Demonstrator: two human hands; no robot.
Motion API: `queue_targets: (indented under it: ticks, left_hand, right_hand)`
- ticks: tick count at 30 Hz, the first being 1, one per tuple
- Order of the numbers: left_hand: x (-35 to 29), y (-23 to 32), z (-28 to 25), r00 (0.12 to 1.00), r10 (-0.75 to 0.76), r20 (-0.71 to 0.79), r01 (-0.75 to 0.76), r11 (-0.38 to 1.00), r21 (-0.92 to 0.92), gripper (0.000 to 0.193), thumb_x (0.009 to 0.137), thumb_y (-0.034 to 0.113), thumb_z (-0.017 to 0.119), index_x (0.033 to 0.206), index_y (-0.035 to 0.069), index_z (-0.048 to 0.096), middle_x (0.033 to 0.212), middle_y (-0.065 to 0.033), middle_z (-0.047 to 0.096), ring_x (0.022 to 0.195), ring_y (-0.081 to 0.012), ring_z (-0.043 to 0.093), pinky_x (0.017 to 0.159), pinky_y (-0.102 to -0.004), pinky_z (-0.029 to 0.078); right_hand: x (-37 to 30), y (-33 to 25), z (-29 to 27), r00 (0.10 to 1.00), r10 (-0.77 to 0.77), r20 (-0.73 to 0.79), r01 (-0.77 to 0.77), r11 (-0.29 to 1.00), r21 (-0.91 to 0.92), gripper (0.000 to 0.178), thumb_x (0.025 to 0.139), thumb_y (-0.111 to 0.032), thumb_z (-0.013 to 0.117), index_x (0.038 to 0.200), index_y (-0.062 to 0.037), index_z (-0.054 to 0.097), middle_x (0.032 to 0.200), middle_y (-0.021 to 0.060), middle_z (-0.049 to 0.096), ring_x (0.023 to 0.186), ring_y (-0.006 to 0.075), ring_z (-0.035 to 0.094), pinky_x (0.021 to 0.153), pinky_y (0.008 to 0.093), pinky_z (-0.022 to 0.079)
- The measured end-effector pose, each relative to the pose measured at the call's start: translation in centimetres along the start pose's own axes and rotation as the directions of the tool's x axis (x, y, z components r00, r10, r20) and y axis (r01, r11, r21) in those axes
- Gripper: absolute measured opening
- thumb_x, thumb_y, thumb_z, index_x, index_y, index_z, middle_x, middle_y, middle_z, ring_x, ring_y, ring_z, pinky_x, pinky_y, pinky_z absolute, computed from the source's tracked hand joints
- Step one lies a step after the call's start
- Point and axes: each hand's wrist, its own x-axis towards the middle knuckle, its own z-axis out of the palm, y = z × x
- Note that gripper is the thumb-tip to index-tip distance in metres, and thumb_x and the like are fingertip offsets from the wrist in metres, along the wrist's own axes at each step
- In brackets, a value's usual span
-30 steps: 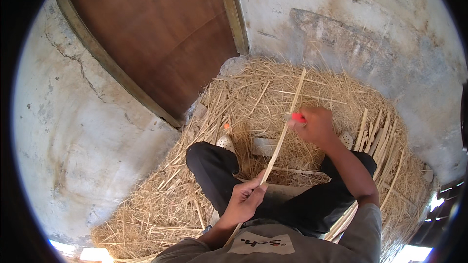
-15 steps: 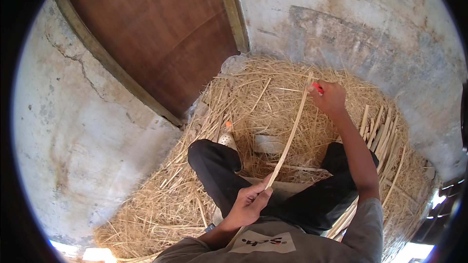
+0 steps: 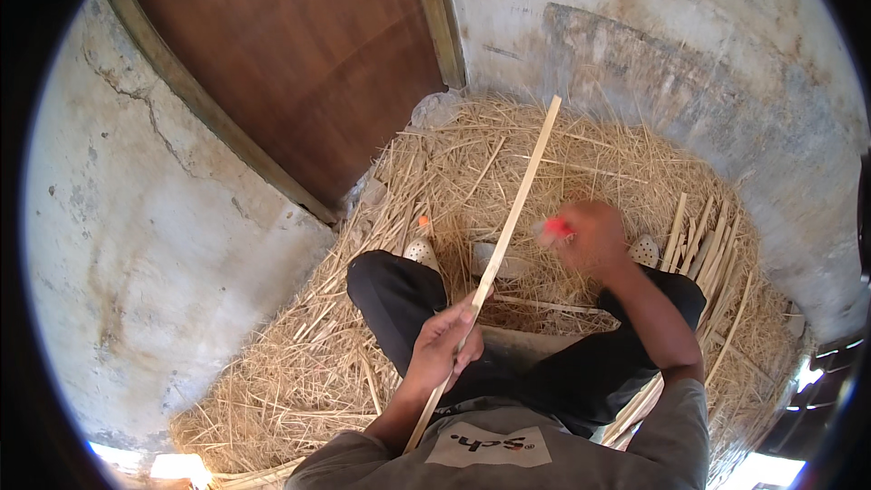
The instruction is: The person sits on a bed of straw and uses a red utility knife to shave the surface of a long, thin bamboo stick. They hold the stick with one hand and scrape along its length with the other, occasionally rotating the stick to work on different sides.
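Note:
A long, pale split strip of bamboo or wood (image 3: 518, 204) slants from my lap up toward the wall. My left hand (image 3: 441, 347) is closed round its lower part, and the strip's near end runs back against my forearm. To the right of the strip, apart from it, my right hand (image 3: 596, 238) is closed on a small red-handled tool (image 3: 559, 228). Motion smears this hand, and the tool's working end cannot be made out.
Dry shavings (image 3: 454, 172) cover the floor around my crossed legs. Several split strips (image 3: 717, 245) lie by my right knee. A pale block (image 3: 499, 260) sits between my shoes. A brown door (image 3: 290, 54) and stained walls (image 3: 680, 63) enclose the far side.
My right hand has moved from the strip's far end back toward me, away from the strip. My left hand has shifted slightly left, and the strip now reaches further back past it.

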Motion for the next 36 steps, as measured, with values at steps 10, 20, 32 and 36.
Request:
queue_targets:
  ticks: [10,20,32,36]
  left_hand:
    - [1.1,0.3,1.7,1.0,-0.021,-0.004,0.021,0.998,-0.065,0.04,0.102,0.021,0.042,0.136,-0.001,0.045,0.046,0.0027,0.036,0.039,-0.0061,0.03,0.049,-0.0227,0.03]
    - [1.7,0.2,0.8,0.985,-0.096,0.146,0.139,0.936,-0.323,0.04,0.104,0.02,0.036,0.137,0.0,0.042,0.049,0.004,0.034,0.041,-0.0054,0.029,0.049,-0.0217,0.028]
    - [1.2,-0.7,0.2,0.978,-0.13,0.163,0.185,0.904,-0.386,0.036,0.104,0.019,0.035,0.134,0.001,0.043,0.047,0.006,0.03,0.038,-0.0054,0.027,0.049,-0.0225,0.027]
    - [1.6,-1.0,0.4,0.976,-0.114,0.183,0.189,0.861,-0.472,0.035,0.104,0.017,0.034,0.132,0.001,0.044,0.046,0.0069,0.03,0.037,-0.0053,0.028,0.05,-0.0228,0.028]
  right_hand:
    - [0.6,-1.5,1.1,0.993,-0.113,-0.03,0.111,0.992,-0.058,0.054,0.069,-0.064,0.07,0.059,-0.0124,0.055,0.047,0.0039,0.048,0.041,0.0218,0.051,0.042,0.036,0.038]
    - [0.8,-1.4,1.3,0.998,-0.055,-0.028,0.054,0.998,-0.02,0.061,0.076,-0.067,0.062,0.057,-0.0094,0.05,0.046,0.0059,0.043,0.04,0.0248,0.049,0.041,0.037,0.038]
    - [-0.4,-3.4,1.2,0.994,-0.103,0.034,0.101,0.993,0.057,0.06,0.078,-0.065,0.061,0.055,-0.0098,0.051,0.046,0.0073,0.044,0.04,0.0256,0.05,0.043,0.038,0.039]
    - [1.5,-2.1,0.6,1.0,-0.017,0.013,0.016,0.999,0.037,0.059,0.078,-0.063,0.062,0.056,-0.0091,0.051,0.046,0.008,0.044,0.041,0.0272,0.05,0.043,0.038,0.04]
